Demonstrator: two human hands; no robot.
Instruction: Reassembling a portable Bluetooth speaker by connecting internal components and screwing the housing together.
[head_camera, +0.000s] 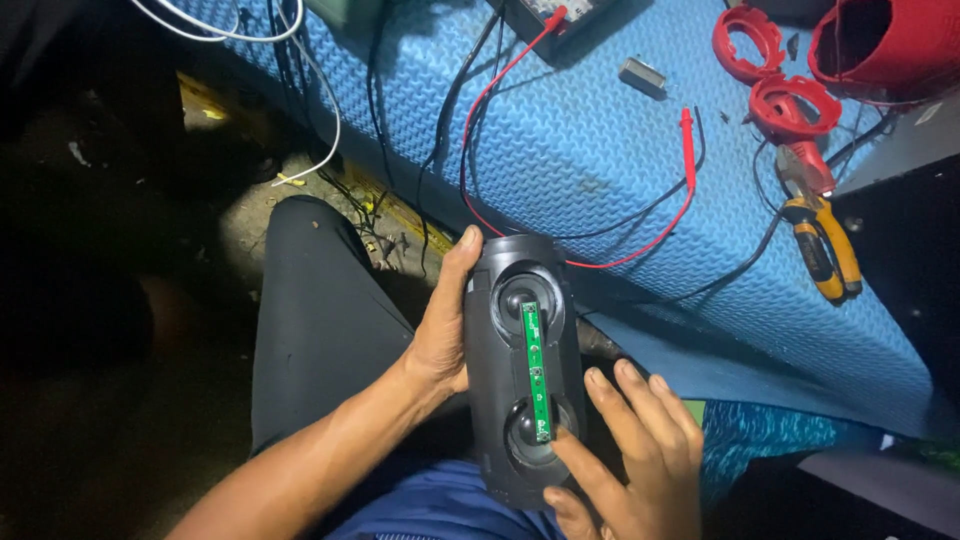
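Head view | black speaker shell (510, 370) over the lap, just below the blue mat (600, 150) | left hand (440, 335) clasps its left side; right hand (630, 460) open, fingertips touching lower right | likely rigid, smooth (slippery); green circuit strip (536, 370) fragile, grip the sides

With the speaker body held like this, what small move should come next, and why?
Probably press the green circuit strip flat into the black speaker body: the right hand already has a fingertip at its lower end, while the left hand steadies the side.
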